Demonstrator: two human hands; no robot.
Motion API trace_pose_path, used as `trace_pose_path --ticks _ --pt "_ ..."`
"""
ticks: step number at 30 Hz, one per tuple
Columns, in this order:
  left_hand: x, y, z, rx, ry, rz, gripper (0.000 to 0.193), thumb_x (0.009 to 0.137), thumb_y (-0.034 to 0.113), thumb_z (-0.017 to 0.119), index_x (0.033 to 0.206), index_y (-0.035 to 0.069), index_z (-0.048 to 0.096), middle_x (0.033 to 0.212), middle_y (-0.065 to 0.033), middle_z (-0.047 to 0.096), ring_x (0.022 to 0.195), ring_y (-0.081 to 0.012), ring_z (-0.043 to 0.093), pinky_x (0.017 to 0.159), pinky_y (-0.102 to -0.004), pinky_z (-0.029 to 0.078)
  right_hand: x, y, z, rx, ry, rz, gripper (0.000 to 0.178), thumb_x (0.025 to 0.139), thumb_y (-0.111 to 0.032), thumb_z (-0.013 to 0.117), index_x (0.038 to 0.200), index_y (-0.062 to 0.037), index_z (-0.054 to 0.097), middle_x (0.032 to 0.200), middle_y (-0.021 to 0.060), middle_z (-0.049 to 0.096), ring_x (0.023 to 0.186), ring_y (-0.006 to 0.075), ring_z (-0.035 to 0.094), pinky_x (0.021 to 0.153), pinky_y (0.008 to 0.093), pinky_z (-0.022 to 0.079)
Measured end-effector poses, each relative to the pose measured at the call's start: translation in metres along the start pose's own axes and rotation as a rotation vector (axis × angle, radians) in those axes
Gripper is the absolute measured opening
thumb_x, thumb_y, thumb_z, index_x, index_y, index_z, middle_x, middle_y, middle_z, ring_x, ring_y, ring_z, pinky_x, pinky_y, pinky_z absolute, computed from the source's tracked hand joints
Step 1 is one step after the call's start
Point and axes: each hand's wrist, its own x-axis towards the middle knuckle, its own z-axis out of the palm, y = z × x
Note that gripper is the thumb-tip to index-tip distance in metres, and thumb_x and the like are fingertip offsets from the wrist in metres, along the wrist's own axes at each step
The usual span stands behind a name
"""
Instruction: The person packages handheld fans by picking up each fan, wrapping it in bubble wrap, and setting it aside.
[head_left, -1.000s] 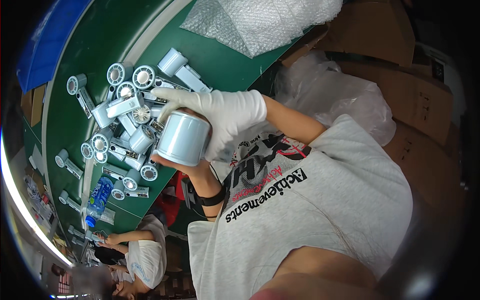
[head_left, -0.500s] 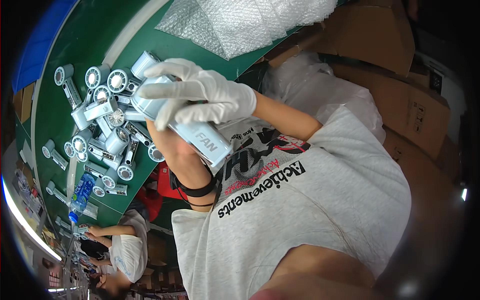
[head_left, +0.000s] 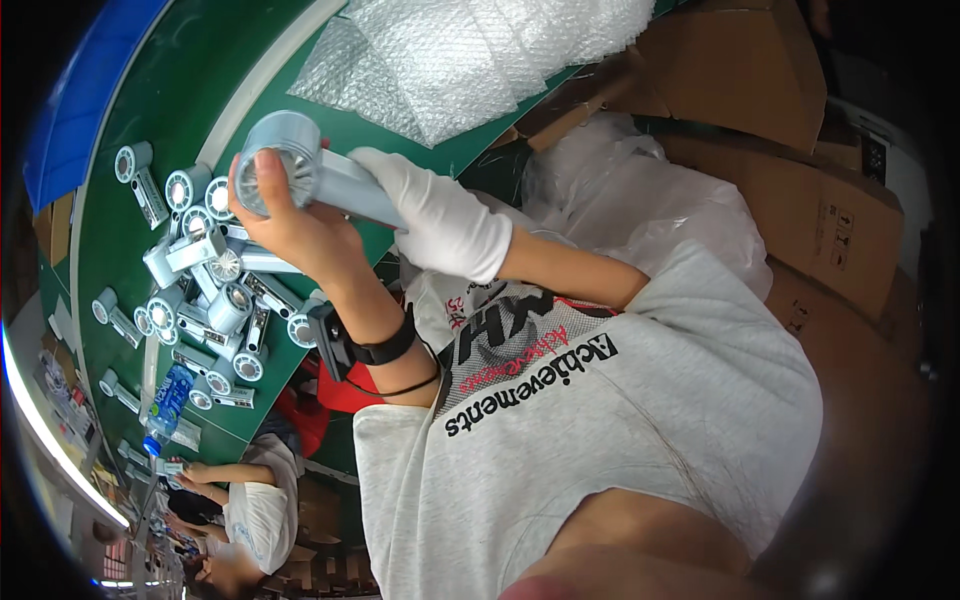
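A pale blue handheld fan (head_left: pixel 285 165) is held up over the near part of the green table, its round head toward the upper left. My bare left hand (head_left: pixel 290 215) wraps around the head, the thumb lying across the front grille. Closed on the handle (head_left: pixel 355 190) is my right hand (head_left: pixel 430 205), in a white glove; its fingertips are mostly hidden behind it. Several similar fans (head_left: pixel 205 275) lie in a loose heap on the table, just left of and below my left hand.
Sheets of bubble wrap (head_left: pixel 440 60) lie at the table's upper edge. A plastic bottle (head_left: pixel 168 405) rests left of a co-worker (head_left: pixel 250 505), seated farther along. To the right are cardboard boxes (head_left: pixel 840 215) and a clear plastic bag (head_left: pixel 640 190). A black device (head_left: pixel 330 340) is strapped to my left wrist.
The fan has turned and moved up and left. My right hand has shifted from its head to the handle. My left hand, mostly hidden before, now shows around the head.
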Motion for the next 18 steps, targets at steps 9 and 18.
trace_pose_path --ticks 9,18 --pt "-0.047 -0.126 -0.058 0.000 -0.648 -0.165 0.054 0.082 0.040 0.047 0.117 0.000 0.040 0.111 -0.0164 0.050 0.093 -0.0298 0.054 0.081 -0.0410 0.044 0.016 0.014 -0.041 1.651 -0.502 0.400 0.032 0.079 -0.024 0.060 0.100 -0.0030 0.047 0.084 0.0118 0.058 0.066 0.0227 0.060 0.058 0.0346 0.052" --pt "0.002 -0.167 -0.044 0.925 -0.917 0.435 0.019 0.084 0.017 0.048 0.096 0.003 0.051 0.090 -0.0129 0.055 0.073 -0.0288 0.058 0.062 -0.0368 0.047 0.023 0.040 -0.074 1.623 -0.101 0.417 0.036 0.088 -0.027 0.046 0.113 -0.0013 0.041 0.087 0.0156 0.056 0.064 0.0195 0.058 0.053 0.0322 0.051"
